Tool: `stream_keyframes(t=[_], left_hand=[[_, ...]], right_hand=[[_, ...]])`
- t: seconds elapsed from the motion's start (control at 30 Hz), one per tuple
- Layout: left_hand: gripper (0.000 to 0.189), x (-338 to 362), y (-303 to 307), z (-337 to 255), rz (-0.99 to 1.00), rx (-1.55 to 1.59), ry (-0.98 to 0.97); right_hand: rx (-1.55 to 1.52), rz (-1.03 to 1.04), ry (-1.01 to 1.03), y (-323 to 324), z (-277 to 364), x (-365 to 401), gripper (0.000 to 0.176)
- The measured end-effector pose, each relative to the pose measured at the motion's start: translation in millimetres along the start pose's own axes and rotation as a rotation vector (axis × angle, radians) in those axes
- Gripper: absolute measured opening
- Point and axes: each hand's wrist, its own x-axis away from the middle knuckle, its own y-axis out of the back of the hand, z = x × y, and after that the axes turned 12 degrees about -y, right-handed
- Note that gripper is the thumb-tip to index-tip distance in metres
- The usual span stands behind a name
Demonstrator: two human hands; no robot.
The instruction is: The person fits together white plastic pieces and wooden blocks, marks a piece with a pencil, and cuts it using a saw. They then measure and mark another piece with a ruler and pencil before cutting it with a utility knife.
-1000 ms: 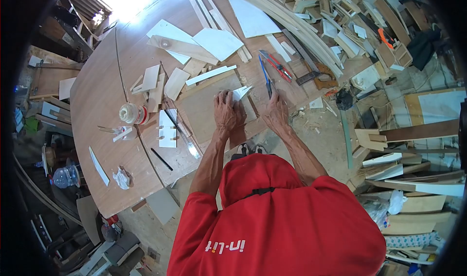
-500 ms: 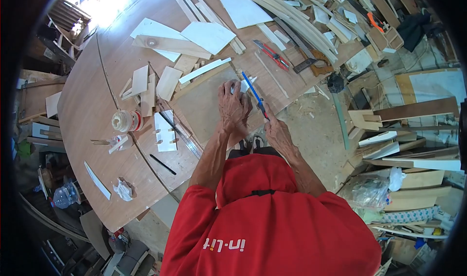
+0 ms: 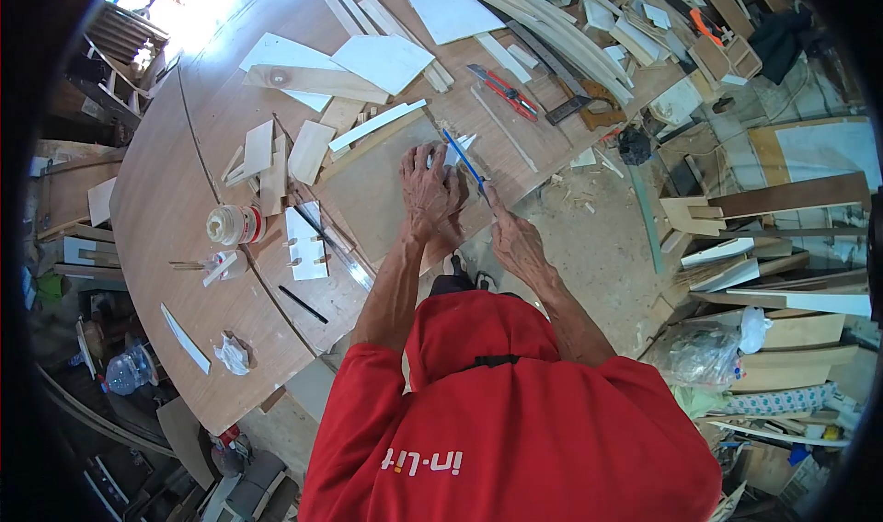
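My right hand (image 3: 518,243) is wrapped around the handle end of a slim blue tool that looks like a hacksaw (image 3: 464,162). Its blue bar points away from me and crosses a small white-faced wood piece (image 3: 467,142). My left hand (image 3: 429,191) is closed over that piece, its fingers curled down near the table's edge. Part of the piece is hidden beneath the fingers. Under and beside my left hand lies a flat brown board (image 3: 363,200), with a white strip (image 3: 377,126) along its far side.
Red-handled pliers-like tool (image 3: 504,91), a try square (image 3: 567,101) and white panels (image 3: 382,62) lie farther back on the table (image 3: 175,246). To the left are a jar (image 3: 235,225), a metal ruler (image 3: 357,269) and a black pen (image 3: 303,304). Wood offcuts (image 3: 782,200) crowd the right side.
My right hand has moved forward and slightly left with the blue hacksaw, nearer the white piece. My left hand keeps its hold. The whole view has shifted a little.
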Motion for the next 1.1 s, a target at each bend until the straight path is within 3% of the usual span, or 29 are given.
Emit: stream_keyframes(t=[0.3,0.43,1.1], left_hand=[[0.048,2.5,1.2,-0.7,0.051,-0.043,-0.005],[0.051,2.7,0.9,0.0,0.055,-0.036,-0.006],[0.044,1.4,-2.7,-4.1,0.043,-0.13,0.012]], right_hand=[[0.066,0.023,0.015,0.1,-0.9,2.4,0.086],[0.042,-0.023,0.017,-4.3,-0.6,4.2,0.079],[0.121,0.11,-0.091,-0.4,22.6,-12.1,0.088]])
